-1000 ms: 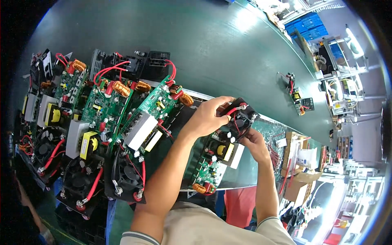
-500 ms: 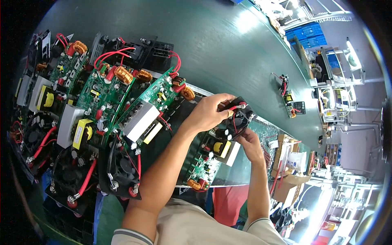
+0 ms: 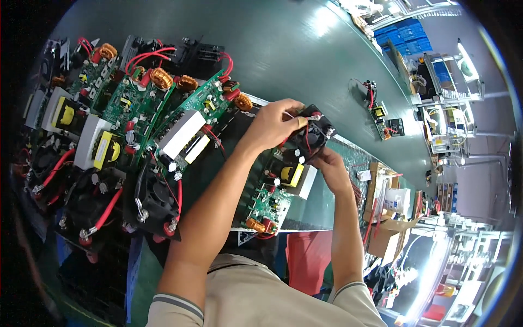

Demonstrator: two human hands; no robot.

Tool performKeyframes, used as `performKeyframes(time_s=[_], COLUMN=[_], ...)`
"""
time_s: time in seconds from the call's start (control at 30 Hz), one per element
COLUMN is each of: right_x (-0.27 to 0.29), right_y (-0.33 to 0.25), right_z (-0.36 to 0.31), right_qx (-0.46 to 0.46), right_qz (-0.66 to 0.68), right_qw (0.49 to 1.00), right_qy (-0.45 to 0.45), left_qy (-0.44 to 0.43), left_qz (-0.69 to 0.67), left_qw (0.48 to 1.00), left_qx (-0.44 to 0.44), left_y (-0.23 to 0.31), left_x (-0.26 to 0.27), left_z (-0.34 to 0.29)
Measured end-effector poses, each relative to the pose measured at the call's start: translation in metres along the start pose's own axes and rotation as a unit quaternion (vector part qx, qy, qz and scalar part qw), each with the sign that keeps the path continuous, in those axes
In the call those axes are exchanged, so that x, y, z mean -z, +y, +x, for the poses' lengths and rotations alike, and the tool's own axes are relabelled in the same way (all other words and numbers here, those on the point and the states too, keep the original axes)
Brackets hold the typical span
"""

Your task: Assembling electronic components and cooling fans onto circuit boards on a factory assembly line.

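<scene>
A black end panel with a cooling fan (image 3: 312, 134) is between my hands at the far end of a green circuit board (image 3: 265, 206). My left hand (image 3: 274, 126) grips the panel's left side, thumb by a red wire and its metal terminal. My right hand (image 3: 332, 168) closes around the panel's lower right edge; some of its fingertips are hidden behind the panel. Next to the fan, the board carries a yellow-wrapped transformer (image 3: 292, 173) and a silver heatsink (image 3: 305, 181). A copper coil (image 3: 255, 224) sits at its near end.
Several similar circuit boards (image 3: 139, 106) with fans and thick red wires crowd the left side. Another assembly (image 3: 379, 111) lies farther right on the dark green table (image 3: 261, 41). A cardboard box (image 3: 385, 240) stands at right, and a red sheet (image 3: 309, 261) hangs below the table edge.
The whole view has shifted slightly, so the boards and hands appear higher and a little further left. Both hands keep hold of the fan panel, which looks slightly turned.
</scene>
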State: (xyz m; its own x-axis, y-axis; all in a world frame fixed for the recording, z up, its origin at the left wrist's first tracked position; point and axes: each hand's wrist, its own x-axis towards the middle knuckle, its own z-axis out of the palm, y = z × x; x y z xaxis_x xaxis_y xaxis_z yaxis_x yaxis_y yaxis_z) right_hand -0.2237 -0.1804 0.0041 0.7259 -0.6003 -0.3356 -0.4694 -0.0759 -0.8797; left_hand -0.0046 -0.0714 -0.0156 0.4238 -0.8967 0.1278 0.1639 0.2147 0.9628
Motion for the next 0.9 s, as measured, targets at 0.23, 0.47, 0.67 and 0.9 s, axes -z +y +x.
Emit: performKeyframes(time_s=[0.23,0.47,0.67,0.9], right_x=[-0.005,-0.005,-0.006,-0.011], right_y=[0.001,0.001,0.006,0.005], right_z=[-0.002,-0.005,-0.005,-0.007], right_qx=[0.056,0.070,0.068,0.061], right_qz=[0.022,-0.030,-0.023,0.066], right_qw=[0.998,0.997,0.997,0.995], right_qy=[-0.009,0.000,0.021,0.035], left_qy=[0.136,0.092,0.143,0.164], left_qz=[-0.198,-0.286,-0.207,0.129], left_qw=[0.970,0.954,0.965,0.971], left_qx=[0.026,-0.004,0.068,-0.115], left_y=[0.032,0.025,0.009,0.001], left_x=[0.000,0.003,0.000,-0.022], left_z=[-0.052,-0.105,-0.104,-0.052])
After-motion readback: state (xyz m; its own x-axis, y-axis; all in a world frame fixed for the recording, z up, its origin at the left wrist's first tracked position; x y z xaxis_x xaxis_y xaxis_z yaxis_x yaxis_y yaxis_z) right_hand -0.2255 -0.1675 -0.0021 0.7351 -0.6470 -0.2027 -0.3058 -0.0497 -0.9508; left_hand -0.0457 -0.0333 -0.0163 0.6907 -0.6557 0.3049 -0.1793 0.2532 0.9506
